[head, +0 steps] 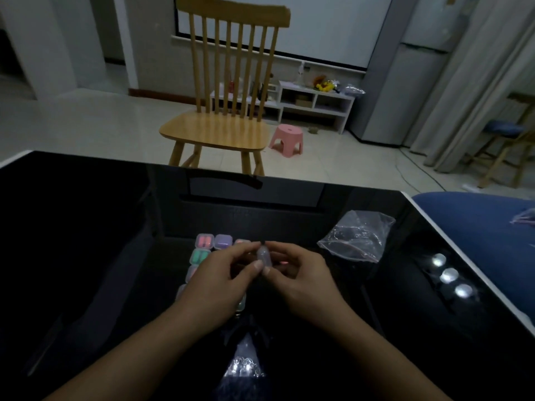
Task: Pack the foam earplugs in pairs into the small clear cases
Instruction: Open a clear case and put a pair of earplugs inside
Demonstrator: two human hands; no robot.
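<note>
Above the middle of the glossy black table (pixel 86 227), both hands are meeting over one small clear case (pixel 263 257). The left hand (pixel 220 282) is pinching it from the left, thumb at its near end and fingertips at its far end; the right hand (pixel 304 276) is closing on it from the right, fingers curled around the far side. The case is standing on edge between them, its long axis running near to far and slightly tilted, lifted off the table. Whether its lid is shut or cracked open cannot be told, and a faint pink glow under the right fingers may be an earplug, though that is unclear.

Just left of and behind the hands, a block of filled cases is lying flat in rows: a pink-orange case (pixel 205 241) at the far left, a purple case (pixel 223 241) beside it, a green case (pixel 200 256) nearer. More are hiding under the left hand. A crumpled clear plastic bag (pixel 354 238) is sitting to the right, well apart.

Judging from this, the filled block lies to the left and far of the grip, so the left hand is the nearer one for setting this case down.
</note>
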